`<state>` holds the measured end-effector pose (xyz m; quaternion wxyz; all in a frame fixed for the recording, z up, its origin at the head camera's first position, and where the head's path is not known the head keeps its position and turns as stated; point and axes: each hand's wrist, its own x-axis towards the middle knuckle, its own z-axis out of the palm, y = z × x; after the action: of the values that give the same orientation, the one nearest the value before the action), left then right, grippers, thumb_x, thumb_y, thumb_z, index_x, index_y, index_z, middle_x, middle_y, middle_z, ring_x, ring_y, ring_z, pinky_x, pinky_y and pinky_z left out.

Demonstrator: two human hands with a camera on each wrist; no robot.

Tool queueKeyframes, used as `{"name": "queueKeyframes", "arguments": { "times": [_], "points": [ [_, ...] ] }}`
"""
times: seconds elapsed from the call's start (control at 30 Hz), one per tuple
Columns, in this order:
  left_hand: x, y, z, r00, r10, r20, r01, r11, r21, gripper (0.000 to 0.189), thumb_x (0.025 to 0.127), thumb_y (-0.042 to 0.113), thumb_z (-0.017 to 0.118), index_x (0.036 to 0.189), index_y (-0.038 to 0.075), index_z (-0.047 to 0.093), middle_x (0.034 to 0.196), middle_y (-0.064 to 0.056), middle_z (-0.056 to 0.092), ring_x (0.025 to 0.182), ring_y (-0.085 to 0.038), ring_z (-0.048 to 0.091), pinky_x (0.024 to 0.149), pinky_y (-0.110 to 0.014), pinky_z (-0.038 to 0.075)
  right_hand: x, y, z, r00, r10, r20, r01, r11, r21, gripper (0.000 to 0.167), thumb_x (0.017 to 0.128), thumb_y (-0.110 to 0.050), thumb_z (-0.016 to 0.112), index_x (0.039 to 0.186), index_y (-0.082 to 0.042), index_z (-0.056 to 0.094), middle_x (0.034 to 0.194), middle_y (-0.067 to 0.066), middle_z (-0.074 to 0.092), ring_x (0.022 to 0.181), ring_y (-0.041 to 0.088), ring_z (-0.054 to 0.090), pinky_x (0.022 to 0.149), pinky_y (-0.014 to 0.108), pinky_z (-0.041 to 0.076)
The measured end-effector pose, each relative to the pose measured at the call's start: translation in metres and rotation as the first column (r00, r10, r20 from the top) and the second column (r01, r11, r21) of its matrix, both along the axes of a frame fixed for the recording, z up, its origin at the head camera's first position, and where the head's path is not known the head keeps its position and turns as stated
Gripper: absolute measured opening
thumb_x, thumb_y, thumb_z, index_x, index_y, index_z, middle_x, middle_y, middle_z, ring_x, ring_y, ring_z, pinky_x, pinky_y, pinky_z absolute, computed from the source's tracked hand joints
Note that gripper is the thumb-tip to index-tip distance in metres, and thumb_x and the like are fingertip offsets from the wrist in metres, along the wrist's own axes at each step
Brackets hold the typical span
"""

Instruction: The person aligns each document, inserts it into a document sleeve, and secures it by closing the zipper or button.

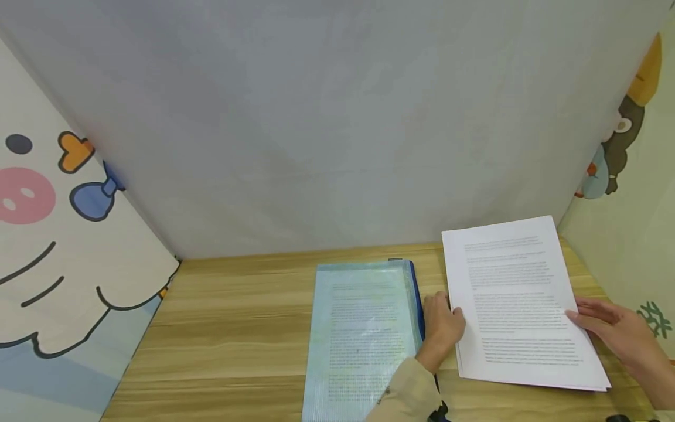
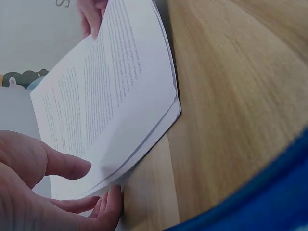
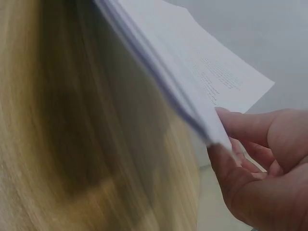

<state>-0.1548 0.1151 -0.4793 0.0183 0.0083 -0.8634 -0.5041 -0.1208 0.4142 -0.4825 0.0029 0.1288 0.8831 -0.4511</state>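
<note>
A stack of printed white paper sheets (image 1: 519, 299) is tilted up off the tabletop at the right in the head view. My right hand (image 1: 619, 331) pinches its right edge, thumb on the top sheet and fingers underneath, as the right wrist view (image 3: 262, 159) also shows. At the stack's left edge, my left hand (image 1: 443, 322) holds it between the thumb (image 2: 72, 166) above and curled fingers (image 2: 113, 207) at the underside. Left of that hand lies a clear zip document pouch (image 1: 361, 334) with a blue zip edge and a printed page inside.
The wood-grain table (image 1: 227, 334) extends to the left of the pouch. A plain grey-white curtain (image 1: 316, 129) rises behind it. Cartoon-printed panels stand on both sides, the left panel (image 1: 68, 264) with a pink snout and the right panel (image 1: 633, 234) close beside my right hand.
</note>
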Motion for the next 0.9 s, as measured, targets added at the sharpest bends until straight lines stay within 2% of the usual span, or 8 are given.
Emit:
{"name": "queueKeyframes", "arguments": {
  "times": [0.1, 0.2, 0.37, 0.5, 0.6, 0.7, 0.9],
  "points": [
    [-0.001, -0.001, 0.0, 1.0, 0.004, 0.002, -0.004, 0.999, 0.042, 0.016, 0.087, 0.002, 0.071, 0.103, -0.004, 0.07, 0.089, -0.009, 0.062, 0.088, -0.019, 0.055, 0.082, -0.032, 0.047, 0.002, -0.002, 0.001, 1.0, -0.02, -0.018, 0.019, 1.0, -0.02, 0.068, 0.097, -0.036, 0.072, 0.135, 0.016, 0.049, 0.091, -0.04, 0.049, 0.079, -0.019, 0.048, 0.065, 0.011, 0.049],
    [-0.003, -0.001, 0.002, 1.0, 0.008, -0.025, -0.005, 0.993, 0.121, 0.014, 0.089, 0.002, 0.072, 0.103, -0.003, 0.071, 0.087, -0.006, 0.065, 0.085, -0.015, 0.058, 0.077, -0.029, 0.049, 0.004, -0.003, 0.004, 0.999, -0.029, -0.026, 0.028, 0.999, -0.045, 0.058, 0.098, -0.037, 0.071, 0.13, 0.009, 0.056, 0.091, -0.039, 0.051, 0.08, -0.016, 0.05, 0.066, 0.012, 0.049],
    [-0.005, -0.003, 0.007, 0.998, 0.055, -0.041, -0.042, 0.963, 0.268, 0.01, 0.089, 0.002, 0.076, 0.096, 0.0, 0.07, 0.076, 0.002, 0.06, 0.068, -0.005, 0.052, 0.062, -0.022, 0.047, 0.008, -0.009, 0.01, 0.997, -0.015, -0.08, 0.008, 0.996, -0.094, 0.037, 0.099, -0.03, 0.071, 0.124, -0.004, 0.062, 0.094, -0.035, 0.057, 0.082, -0.011, 0.057, 0.068, 0.013, 0.053],
    [-0.007, -0.005, 0.011, 0.995, 0.079, -0.055, -0.056, 0.939, 0.34, 0.01, 0.087, 0.004, 0.079, 0.091, 0.0, 0.07, 0.074, 0.004, 0.06, 0.066, -0.001, 0.051, 0.06, -0.02, 0.048, 0.012, -0.013, 0.013, 0.989, -0.016, -0.146, -0.011, 0.984, -0.178, 0.017, 0.099, -0.021, 0.07, 0.116, -0.023, 0.066, 0.095, -0.031, 0.062, 0.082, -0.007, 0.062, 0.067, 0.015, 0.054],
    [-0.007, -0.007, 0.015, 0.995, 0.069, -0.072, -0.036, 0.922, 0.386, 0.009, 0.087, 0.004, 0.079, 0.089, 0.0, 0.071, 0.076, 0.003, 0.064, 0.069, -0.001, 0.055, 0.064, -0.019, 0.051, 0.013, -0.013, 0.016, 0.979, -0.023, -0.202, -0.027, 0.97, -0.241, 0.024, 0.099, -0.013, 0.07, 0.11, -0.033, 0.065, 0.097, -0.028, 0.066, 0.082, -0.006, 0.065, 0.066, 0.015, 0.054],
    [-0.007, -0.01, 0.019, 0.994, 0.057, -0.095, -0.013, 0.911, 0.412, 0.008, 0.088, 0.003, 0.079, 0.09, 0.0, 0.072, 0.079, 0.002, 0.067, 0.071, -0.001, 0.058, 0.067, -0.019, 0.052, 0.014, -0.014, 0.016, 0.971, -0.029, -0.238, -0.028, 0.972, -0.232, 0.027, 0.098, -0.011, 0.071, 0.112, -0.032, 0.065, 0.098, -0.029, 0.065, 0.083, -0.007, 0.065, 0.067, 0.013, 0.053],
    [-0.003, -0.014, 0.025, 0.989, 0.049, -0.14, 0.017, 0.9, 0.436, 0.006, 0.088, 0.002, 0.079, 0.09, 0.0, 0.074, 0.083, -0.001, 0.071, 0.073, -0.002, 0.061, 0.069, -0.018, 0.053, 0.014, -0.015, 0.015, 0.964, -0.008, -0.265, -0.028, 0.991, -0.131, 0.027, 0.099, -0.015, 0.07, 0.124, -0.023, 0.063, 0.104, -0.033, 0.062, 0.089, -0.012, 0.062, 0.073, 0.007, 0.048]
  ]
}}
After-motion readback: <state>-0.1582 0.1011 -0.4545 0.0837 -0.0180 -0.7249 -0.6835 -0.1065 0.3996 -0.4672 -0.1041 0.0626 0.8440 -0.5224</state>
